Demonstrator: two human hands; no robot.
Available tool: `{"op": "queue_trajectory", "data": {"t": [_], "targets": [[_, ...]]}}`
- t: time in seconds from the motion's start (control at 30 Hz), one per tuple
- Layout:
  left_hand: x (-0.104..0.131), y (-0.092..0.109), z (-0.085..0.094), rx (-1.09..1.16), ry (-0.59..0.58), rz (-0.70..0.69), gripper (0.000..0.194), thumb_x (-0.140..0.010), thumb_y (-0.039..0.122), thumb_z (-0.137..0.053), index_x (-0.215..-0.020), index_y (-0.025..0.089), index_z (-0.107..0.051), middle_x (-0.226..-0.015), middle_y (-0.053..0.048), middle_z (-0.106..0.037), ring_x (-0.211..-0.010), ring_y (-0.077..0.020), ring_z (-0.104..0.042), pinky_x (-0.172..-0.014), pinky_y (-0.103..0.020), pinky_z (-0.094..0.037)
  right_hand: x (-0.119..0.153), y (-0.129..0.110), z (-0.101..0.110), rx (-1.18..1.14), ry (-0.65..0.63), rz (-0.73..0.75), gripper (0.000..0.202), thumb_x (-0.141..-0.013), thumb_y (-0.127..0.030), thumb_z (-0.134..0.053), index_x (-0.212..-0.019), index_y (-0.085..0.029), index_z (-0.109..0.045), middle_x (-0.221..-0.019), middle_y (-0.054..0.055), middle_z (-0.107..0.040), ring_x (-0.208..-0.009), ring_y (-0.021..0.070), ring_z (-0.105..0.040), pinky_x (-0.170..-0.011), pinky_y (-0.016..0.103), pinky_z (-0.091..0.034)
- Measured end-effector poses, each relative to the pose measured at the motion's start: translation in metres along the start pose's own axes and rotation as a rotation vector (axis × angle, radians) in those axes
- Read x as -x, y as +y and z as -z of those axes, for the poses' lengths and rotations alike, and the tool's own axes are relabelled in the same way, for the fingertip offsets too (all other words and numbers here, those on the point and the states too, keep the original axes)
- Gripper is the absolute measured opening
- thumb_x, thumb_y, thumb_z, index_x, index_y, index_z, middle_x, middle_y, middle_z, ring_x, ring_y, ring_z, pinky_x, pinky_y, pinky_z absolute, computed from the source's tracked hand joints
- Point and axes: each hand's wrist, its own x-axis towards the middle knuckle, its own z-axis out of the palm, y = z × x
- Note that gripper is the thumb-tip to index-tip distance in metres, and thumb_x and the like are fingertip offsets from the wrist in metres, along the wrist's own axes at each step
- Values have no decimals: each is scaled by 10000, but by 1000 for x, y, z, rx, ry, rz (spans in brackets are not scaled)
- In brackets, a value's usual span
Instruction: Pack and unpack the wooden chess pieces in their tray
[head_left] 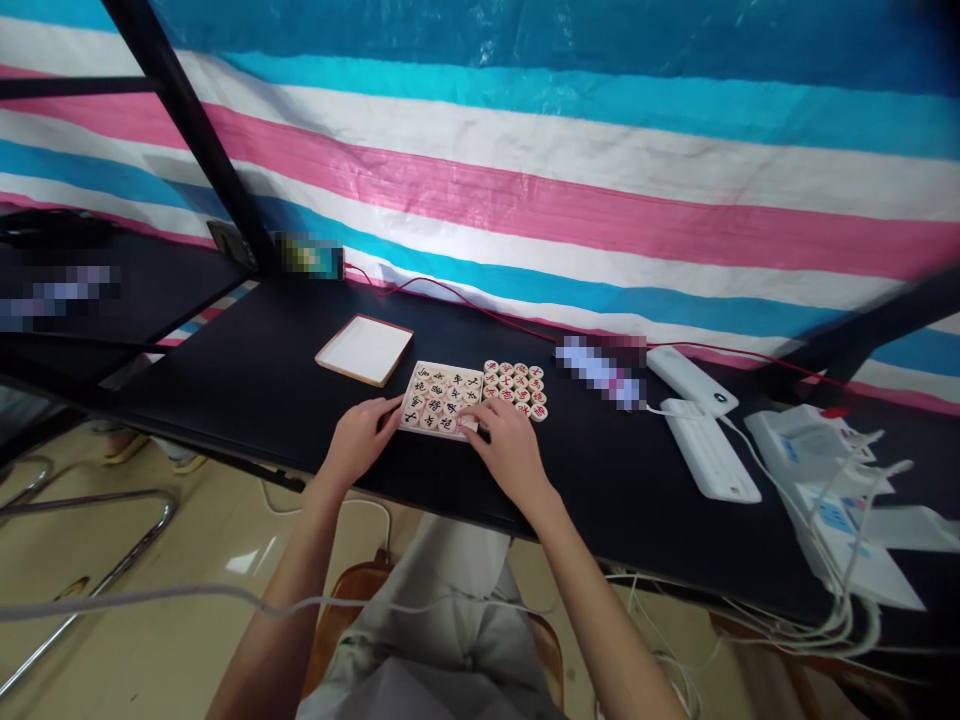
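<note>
Head view. Black table (600,470) against a striped sheet (525,180). Near its front edge: white box (403,424), filled with round pieces bearing black characters (435,405), laid in rows. Left hand (358,438) at the box's left side, fingertips against the wall, thumb near the front corner. Right hand (510,445) over the box's front right corner — thumb and fingers close together at a piece there; whether they grip it, cannot tell. Hands apart from each other, one to each side.

Just right of the box, flat on the table: round pieces with red characters (521,378), grouped in rows, partly behind the right hand. Beyond the box, to its left: open lid (366,350), pale inside facing up, brownish rim.

Further right: a blurred-out device (600,372), two white power banks (709,450), then white power strips (832,500) with cables. Far left back: lit phone (311,257), leaning upright — red cable (442,285) runs from it along the sheet.
</note>
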Motion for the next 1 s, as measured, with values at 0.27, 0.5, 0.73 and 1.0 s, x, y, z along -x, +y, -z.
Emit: {"op": "queue_trajectory", "data": {"t": [0.27,0.5,0.73,1.0], "targets": [[-1,1,0,12,-5,3,451,-903,442,-295,-1140,205,-597,-998,-57,-657,-888,-180,-590,-786,-273,-432,-42,-3,-3,194,-373,218,196,-764,-210,-638,-952,-262,-633,-877,21,-634,-894,189,-546,-767,311,-315],[0,2,1,-8,1,-1,453,-903,436,-291,-1133,203,-604,-1000,-63,-659,-889,-186,-594,-791,-285,-440,-48,9,18,30,-284,319,207,-769,-272,-640,-975,-248,-644,-928,34,-592,-920,186,-515,-792,298,-348],[-1,-2,-1,-39,-8,-1,475,-904,449,-274,-1160,204,-591,-1014,-74,-658,-900,-201,-595,-792,-302,-437,13,50,41,-46,-91,4,245,-807,-314,-576,-1047,-274,-604,-973,38,-597,-922,203,-511,-767,329,-374],[-2,0,1,-15,-27,-9,485,-903,456,-267,-1170,207,-586,-976,-70,-670,-864,-196,-601,-747,-290,-435,48,57,17,-46,43,-172,311,-830,-355,-532,-1113,-227,-553,-835,18,-615,-721,160,-521,-681,291,-331]]}}
